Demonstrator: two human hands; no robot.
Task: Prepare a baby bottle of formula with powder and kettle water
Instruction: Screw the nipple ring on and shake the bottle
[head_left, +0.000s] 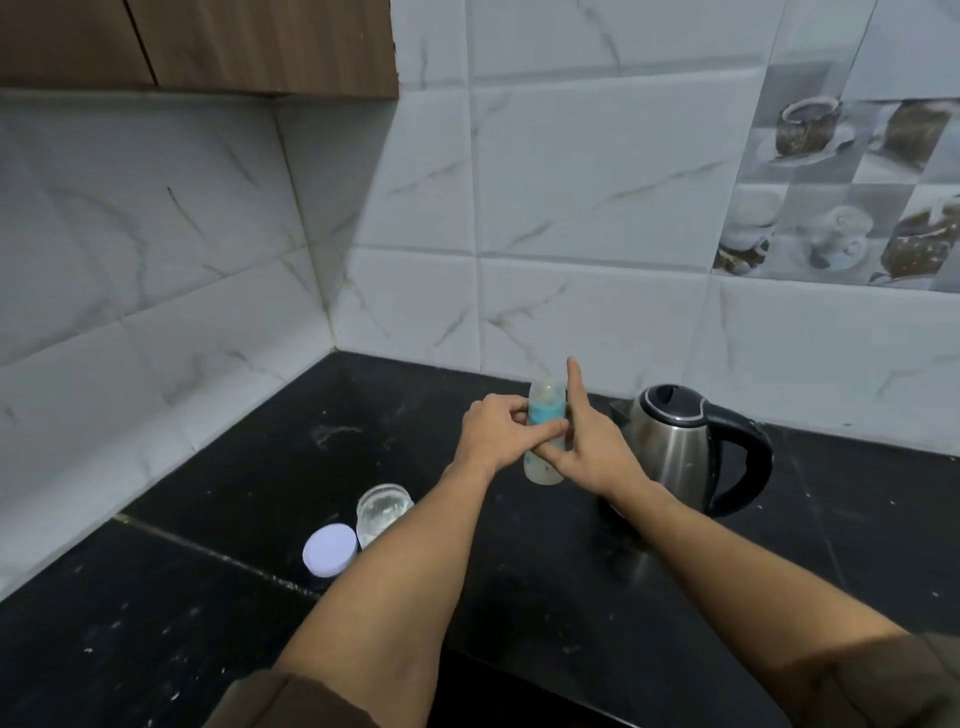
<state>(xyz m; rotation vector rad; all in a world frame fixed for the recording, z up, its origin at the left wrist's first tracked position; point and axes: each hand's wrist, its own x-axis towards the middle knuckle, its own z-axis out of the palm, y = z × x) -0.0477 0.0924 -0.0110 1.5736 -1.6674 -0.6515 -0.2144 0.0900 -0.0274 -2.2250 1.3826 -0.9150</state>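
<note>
1. Nearest the camera, two brown sleeves (291, 696) end near the elbows. Both bare forearms reach forward and converge over the black speckled stone counter (208, 623).
2. The left hand (493, 436) pinches the small clear baby bottle with a teal collar (545, 413). The thumb lies across the front and the fingers curl at the collar.
3. The right hand (597, 457) wraps the bottle's lower body, with the index finger pointing straight up beside the teat.
4. The bottle is upright between the hands. Whether its base touches the counter cannot be told.
5. Just right of the right hand stands a stainless steel kettle with a black handle (680, 447), lid closed.
6. Beside the left forearm, nearer the camera than the hand, sits an open clear round jar (382, 512). A flat white round lid (331, 549) lies just left of it.
</note>
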